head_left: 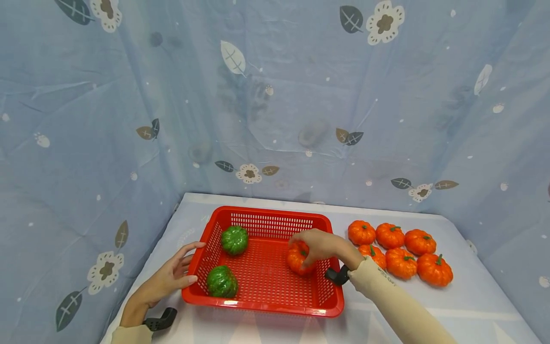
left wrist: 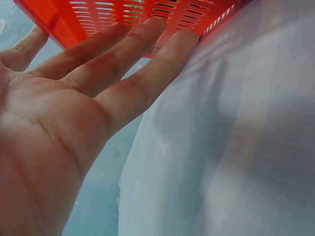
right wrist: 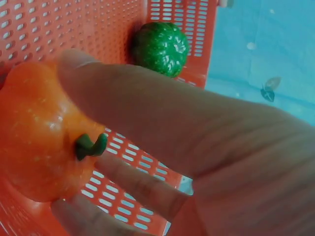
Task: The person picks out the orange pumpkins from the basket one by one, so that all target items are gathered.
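My right hand reaches into the red plastic basket and holds a small orange pumpkin by its sides. In the right wrist view the thumb lies along one side of this pumpkin, fingers on the other, with its green stem between them. Two green pumpkins sit at the basket's left: one toward the back, one at the front. My left hand is at the basket's left side. Its fairly straight fingers touch the slotted outer wall in the left wrist view.
Several orange pumpkins stand in two rows on the table, right of the basket. A blue patterned curtain hangs behind the table and on both sides. Black wrist devices are worn on both arms.
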A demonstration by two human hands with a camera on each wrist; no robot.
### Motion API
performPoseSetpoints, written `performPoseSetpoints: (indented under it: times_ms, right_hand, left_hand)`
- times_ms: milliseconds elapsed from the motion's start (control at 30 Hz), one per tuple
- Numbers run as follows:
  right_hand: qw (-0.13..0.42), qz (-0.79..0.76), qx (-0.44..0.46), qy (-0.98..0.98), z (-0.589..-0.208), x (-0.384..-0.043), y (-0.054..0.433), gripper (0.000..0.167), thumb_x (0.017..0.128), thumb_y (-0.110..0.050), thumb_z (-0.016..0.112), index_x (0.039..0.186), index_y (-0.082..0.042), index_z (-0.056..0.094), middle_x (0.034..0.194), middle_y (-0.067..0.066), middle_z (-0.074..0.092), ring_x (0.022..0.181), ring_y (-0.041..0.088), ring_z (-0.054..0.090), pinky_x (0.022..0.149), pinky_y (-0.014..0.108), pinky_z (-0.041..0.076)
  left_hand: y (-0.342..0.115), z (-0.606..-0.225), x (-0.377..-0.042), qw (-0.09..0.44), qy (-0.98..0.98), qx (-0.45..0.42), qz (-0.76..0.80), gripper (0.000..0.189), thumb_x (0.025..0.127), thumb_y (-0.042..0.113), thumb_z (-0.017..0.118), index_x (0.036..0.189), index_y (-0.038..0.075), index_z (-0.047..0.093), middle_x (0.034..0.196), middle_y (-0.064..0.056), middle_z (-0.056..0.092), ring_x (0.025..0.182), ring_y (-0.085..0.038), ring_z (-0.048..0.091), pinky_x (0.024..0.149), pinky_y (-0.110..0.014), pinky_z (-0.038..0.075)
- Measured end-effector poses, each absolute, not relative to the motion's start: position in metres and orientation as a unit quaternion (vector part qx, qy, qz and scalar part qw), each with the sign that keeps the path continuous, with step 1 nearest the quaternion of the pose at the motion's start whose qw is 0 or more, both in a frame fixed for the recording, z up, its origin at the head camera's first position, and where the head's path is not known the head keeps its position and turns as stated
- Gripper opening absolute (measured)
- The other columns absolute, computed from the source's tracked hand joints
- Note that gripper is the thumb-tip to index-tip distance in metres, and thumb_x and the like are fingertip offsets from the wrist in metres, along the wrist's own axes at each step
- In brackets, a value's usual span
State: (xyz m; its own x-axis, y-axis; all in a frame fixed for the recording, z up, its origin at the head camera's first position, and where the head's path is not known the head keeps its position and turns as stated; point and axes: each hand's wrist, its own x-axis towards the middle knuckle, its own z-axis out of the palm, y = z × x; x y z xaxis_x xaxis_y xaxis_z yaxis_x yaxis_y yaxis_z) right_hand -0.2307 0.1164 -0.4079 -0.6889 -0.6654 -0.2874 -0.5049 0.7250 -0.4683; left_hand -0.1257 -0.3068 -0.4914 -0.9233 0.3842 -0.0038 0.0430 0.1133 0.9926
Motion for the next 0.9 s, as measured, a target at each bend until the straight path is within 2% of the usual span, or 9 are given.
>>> performPoseSetpoints:
  times_ms: [133, 333, 533, 900]
  right_hand:
    - [0.229, -0.164, -0.324, 0.903, -0.409, -0.232, 0.116, 0.055, 0.075, -0.011, 0.093, 0.124, -0.02, 0.07, 0.117, -0.003, 0.066, 0.108, 0.019, 0.056, 0.094, 0.042, 0.054]
    - [0.245, -0.15, -0.32, 0.903, -0.412, -0.232, 0.112, 0.061, 0.073, -0.009, 0.093, 0.127, -0.023, 0.068, 0.119, -0.004, 0.065, 0.11, 0.019, 0.056, 0.096, 0.043, 0.053]
    - [0.244, -0.136, -0.324, 0.904, -0.417, -0.233, 0.11, 0.063, 0.073, -0.012, 0.094, 0.128, -0.027, 0.066, 0.112, -0.007, 0.064, 0.103, 0.016, 0.055, 0.089, 0.038, 0.052]
    - [0.211, -0.19, -0.34, 0.896, -0.419, -0.238, 0.108, 0.067, 0.075, -0.026, 0.093, 0.133, -0.017, 0.061, 0.116, -0.006, 0.061, 0.107, 0.016, 0.056, 0.089, 0.034, 0.055]
  left_hand:
    - [-0.307, -0.492, -0.125, 0.129, 0.735, 0.142, 0.651, 0.078, 0.096, 0.004, 0.067, 0.16, 0.018, 0.025, 0.156, -0.034, 0.031, 0.133, -0.05, 0.048, 0.091, -0.044, 0.059]
    - [-0.306, -0.491, -0.125, 0.13, 0.737, 0.135, 0.649, 0.079, 0.095, 0.006, 0.068, 0.16, 0.019, 0.026, 0.157, -0.034, 0.03, 0.133, -0.05, 0.048, 0.091, -0.044, 0.059]
    - [-0.306, -0.492, -0.126, 0.13, 0.739, 0.134, 0.647, 0.079, 0.095, 0.007, 0.069, 0.16, 0.02, 0.026, 0.157, -0.034, 0.03, 0.133, -0.051, 0.047, 0.09, -0.044, 0.059]
    - [-0.306, -0.492, -0.126, 0.129, 0.739, 0.136, 0.647, 0.079, 0.095, 0.007, 0.069, 0.16, 0.02, 0.026, 0.157, -0.034, 0.03, 0.133, -0.051, 0.047, 0.089, -0.045, 0.059]
